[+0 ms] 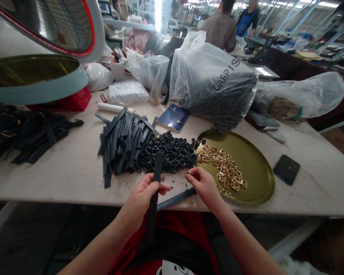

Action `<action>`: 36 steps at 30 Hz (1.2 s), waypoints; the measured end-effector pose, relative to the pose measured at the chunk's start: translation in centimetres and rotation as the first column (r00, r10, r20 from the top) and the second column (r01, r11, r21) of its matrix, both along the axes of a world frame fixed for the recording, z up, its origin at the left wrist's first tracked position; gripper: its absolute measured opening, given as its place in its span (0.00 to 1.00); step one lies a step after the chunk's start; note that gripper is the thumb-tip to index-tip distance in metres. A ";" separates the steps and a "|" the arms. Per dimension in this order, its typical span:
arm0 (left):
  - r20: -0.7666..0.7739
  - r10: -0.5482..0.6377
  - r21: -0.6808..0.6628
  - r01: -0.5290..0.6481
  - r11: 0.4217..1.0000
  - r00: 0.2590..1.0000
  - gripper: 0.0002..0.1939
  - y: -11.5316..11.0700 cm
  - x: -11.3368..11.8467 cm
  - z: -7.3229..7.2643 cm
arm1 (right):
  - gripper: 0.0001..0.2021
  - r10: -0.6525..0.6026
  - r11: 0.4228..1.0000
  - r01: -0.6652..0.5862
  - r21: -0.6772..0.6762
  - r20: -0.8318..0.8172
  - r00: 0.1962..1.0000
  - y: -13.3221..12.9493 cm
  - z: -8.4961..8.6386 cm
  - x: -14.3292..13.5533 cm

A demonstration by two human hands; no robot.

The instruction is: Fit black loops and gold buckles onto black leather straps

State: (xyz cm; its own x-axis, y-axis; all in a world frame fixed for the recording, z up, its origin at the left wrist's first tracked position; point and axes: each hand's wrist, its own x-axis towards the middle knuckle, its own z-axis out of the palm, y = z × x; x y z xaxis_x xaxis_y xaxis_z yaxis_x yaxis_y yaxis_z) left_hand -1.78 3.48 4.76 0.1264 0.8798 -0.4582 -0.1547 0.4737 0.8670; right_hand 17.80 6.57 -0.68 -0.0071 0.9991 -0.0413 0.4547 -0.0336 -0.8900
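My left hand (pixel 146 188) grips a flat black strap (pixel 158 164), held upright between thumb and fingers over the table's front edge. To its right, my right hand (pixel 200 182) has thumb and fingertips drawn together; what they hold, if anything, is too small to make out. Under my right hand lies another dark strap (pixel 174 199) with a loop near its end. Just beyond my hands are a heap of small black loops (pixel 172 151) and a pile of dark straps (pixel 126 143). Gold buckles (pixel 227 168) lie on the round gold tray (pixel 258 168) at the right.
A phone (pixel 286 169) lies right of the tray. Behind the heaps are a blue booklet (pixel 173 117), a white roll (pixel 114 108) and a large filled plastic bag (pixel 209 84). A fan (pixel 99 30) and finished-looking straps (pixel 31 131) occupy the left. Two people stand far back.
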 end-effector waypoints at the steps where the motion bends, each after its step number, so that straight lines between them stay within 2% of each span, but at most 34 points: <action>1: -0.019 0.056 0.088 -0.054 0.995 0.998 0.09 0.4 -0.2 0.6 | 0.07 -0.038 0.996 0.021 -0.090 -0.193 0.981 -0.7 0.2 -0.3; 2: -0.028 0.101 0.171 -0.095 0.981 0.994 0.09 0.7 -0.4 1.3 | 0.10 -0.086 0.982 0.017 -0.189 -0.367 0.926 -1.4 0.4 -0.6; 4: -0.019 0.123 0.290 -0.112 0.950 0.992 0.07 0.9 -0.7 2.5 | 0.14 -0.216 0.927 -0.041 -0.373 -0.619 0.755 -2.7 0.8 -1.2; 7: 0.086 -0.018 0.417 -0.020 0.909 0.996 0.03 -0.2 -0.4 3.3 | 0.14 -0.422 0.818 -0.169 -0.549 -0.774 0.473 -4.2 1.3 -1.7; 10: 0.115 -0.252 0.495 0.164 0.853 0.961 0.02 -2.2 0.0 2.3 | 0.11 -0.511 0.781 -0.283 -0.557 -0.830 0.222 -4.9 1.4 -1.2; 12: -0.024 -0.368 0.504 0.329 0.799 0.930 0.05 -3.5 0.0 1.1 | 0.09 -0.525 0.781 -0.336 -0.527 -0.845 0.106 -5.2 1.3 -0.5; 13: -0.112 -0.402 0.494 0.402 0.771 0.909 0.07 -4.1 0.0 0.6 | 0.07 -0.528 0.781 -0.350 -0.517 -0.846 0.072 -5.3 1.2 -0.2; 15: -0.244 -0.443 0.448 0.505 0.737 0.863 0.09 -4.9 -0.3 -0.2 | 0.05 -0.530 0.785 -0.346 -0.514 -0.846 0.057 -5.7 1.1 0.4; 17: -0.288 -0.489 0.369 0.566 0.737 0.823 0.09 -5.5 -0.6 -0.6 | 0.06 -0.521 0.796 -0.310 -0.519 -0.849 0.084 -6.1 1.2 0.6; 21: -0.207 -0.609 0.078 0.633 0.770 0.766 0.09 -6.0 -0.8 -0.5 | 0.09 -0.499 0.815 -0.210 -0.540 -0.838 0.220 -7.2 2.0 0.2; 23: -0.124 -0.622 -0.076 0.618 0.783 0.773 0.10 -6.1 -0.7 -0.2 | 0.09 -0.469 0.829 -0.176 -0.530 -0.832 0.297 -7.7 2.4 -0.1; 25: -0.053 -0.603 -0.172 0.587 0.791 0.796 0.09 -6.2 -0.5 0.1 | 0.10 -0.440 0.836 -0.171 -0.521 -0.824 0.358 -8.2 2.8 -0.4; 28: -0.040 -0.568 -0.211 0.549 0.809 0.822 0.08 -6.2 0.0 0.5 | 0.11 -0.427 0.830 -0.176 -0.529 -0.807 0.408 -8.7 3.1 -0.7; 32: -0.067 -0.541 -0.208 0.519 0.829 0.838 0.10 -6.4 0.2 0.8 | 0.11 -0.432 0.825 -0.167 -0.540 -0.793 0.428 -9.0 2.9 -0.8; 36: -0.050 -0.554 -0.226 0.531 0.817 0.831 0.10 -6.5 0.1 0.5 | 0.10 -0.417 0.837 -0.155 -0.525 -0.795 0.441 -8.9 2.7 -0.5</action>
State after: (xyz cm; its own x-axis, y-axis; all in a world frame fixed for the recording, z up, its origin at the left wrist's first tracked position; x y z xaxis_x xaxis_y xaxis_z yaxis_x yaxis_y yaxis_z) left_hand -1.68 -3.03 5.23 0.4959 0.5746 -0.6511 0.2673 0.6124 0.7440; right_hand 17.33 -2.31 2.05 -0.1949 0.8244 -0.5313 -0.5809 -0.5335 -0.6147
